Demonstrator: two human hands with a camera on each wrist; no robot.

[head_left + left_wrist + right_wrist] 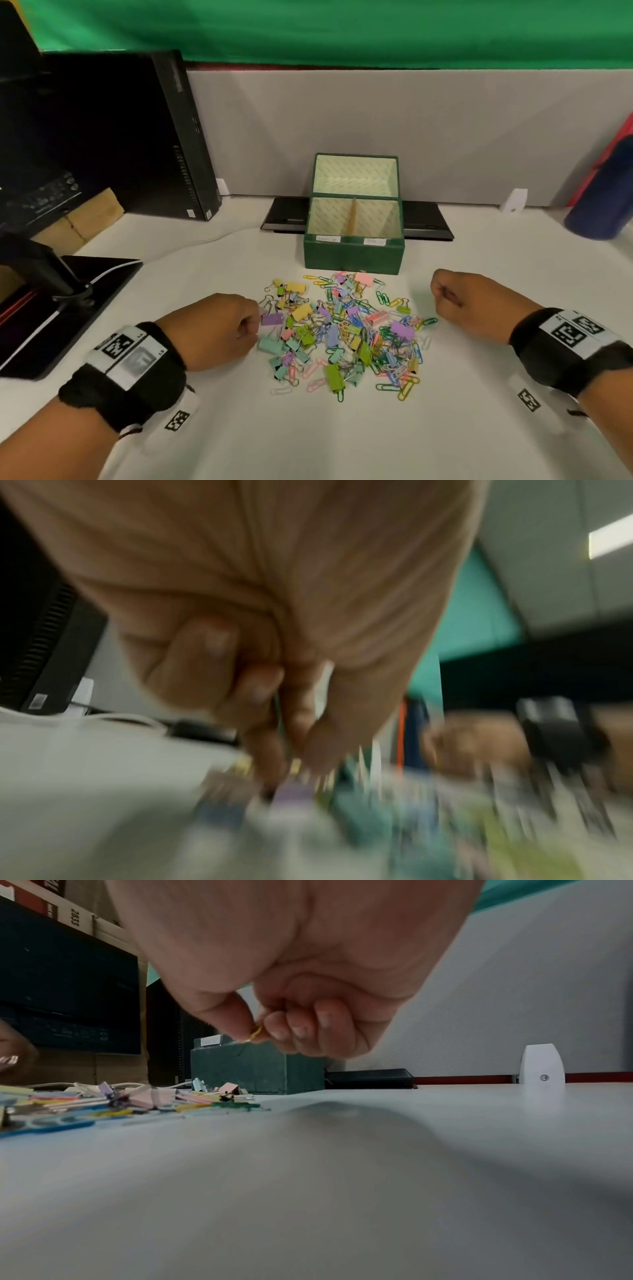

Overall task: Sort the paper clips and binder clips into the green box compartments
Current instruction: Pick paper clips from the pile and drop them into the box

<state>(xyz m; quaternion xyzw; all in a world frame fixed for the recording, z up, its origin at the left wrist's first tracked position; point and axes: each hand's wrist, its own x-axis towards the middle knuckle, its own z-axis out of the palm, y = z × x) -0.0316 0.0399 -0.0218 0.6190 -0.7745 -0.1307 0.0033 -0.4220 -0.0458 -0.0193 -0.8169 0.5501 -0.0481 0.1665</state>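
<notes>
Left hand: my left hand [219, 329] sits at the left edge of the pile, fingers curled; the blurred left wrist view shows a thin green wire [278, 718] between the fingers, so I seem to pinch a clip, though I cannot tell which kind.
Right hand: my right hand [459, 301] hovers right of the pile, curled, thumb and forefinger pinching a small yellow clip [256, 1034].
Pile: paper clips and binder clips [346, 332] lie mixed in one heap on the tabletop [308, 438], between my hands and just in front of the box.
Purple clip: a purple binder clip [272, 319] lies beside my left fingertips.
Box: the green box [352, 255] stands open behind the pile, lid upright, one divider splitting it into left and right compartments, each with a white label on the front rim; I see nothing in either.
Behind the box: a flat black device [428, 219] against the grey partition [376, 113].
Left side: a black computer tower [164, 137].
</notes>
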